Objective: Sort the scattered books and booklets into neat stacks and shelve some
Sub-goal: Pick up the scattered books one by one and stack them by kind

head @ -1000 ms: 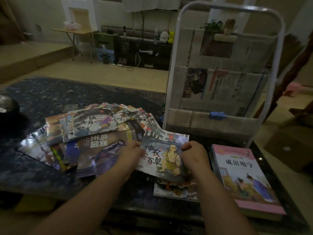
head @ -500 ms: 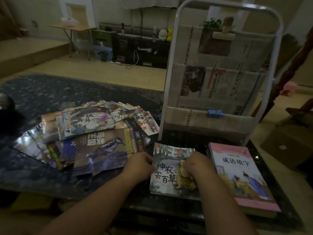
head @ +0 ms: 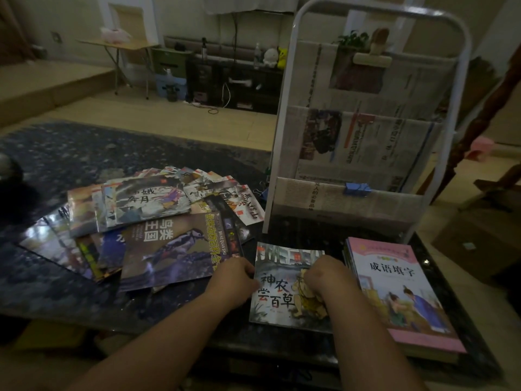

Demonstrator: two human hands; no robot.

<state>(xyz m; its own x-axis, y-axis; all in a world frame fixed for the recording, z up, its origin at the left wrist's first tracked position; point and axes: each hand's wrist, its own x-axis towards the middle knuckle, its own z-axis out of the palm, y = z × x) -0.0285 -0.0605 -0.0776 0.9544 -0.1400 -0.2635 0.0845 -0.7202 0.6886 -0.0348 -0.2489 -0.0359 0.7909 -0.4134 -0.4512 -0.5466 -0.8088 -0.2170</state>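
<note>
Bench (head: 70,300), dark stone top, fills the lower half of the frame. White rack (head: 282,108) stands upper right at the bench's far side. Its pockets are lined with newspapers (head: 366,142) and no books show in them, so shelving looks not started.

Loose pile (head: 146,221) of booklets is fanned out centre left, overlapping at all angles and unsorted. That is the bulk of the work left.

Pink stack (head: 403,294) sits lower right with squared edges and a pink cover on top. It reads as one finished stack.

Booklet (head: 282,294) with the painted cover lies flat at lower centre, between the loose pile and the pink stack, close beside the pink stack. I can't tell whether the two touch. It looks like the start of a second stack. Whether anything lies under it, can't tell. Overall judgement: early, roughly one stack done and one begun.

Left hand (head: 234,280) comes in from the bottom left. It sits at the booklet's left edge with the fingers curled, and seems to pinch that edge.

Right hand (head: 327,277) comes in from the bottom right. It sits knuckles up on the cover's right half with the fingers curled under and the tips hidden. Grasping or just pressing, cannot tell.
</note>
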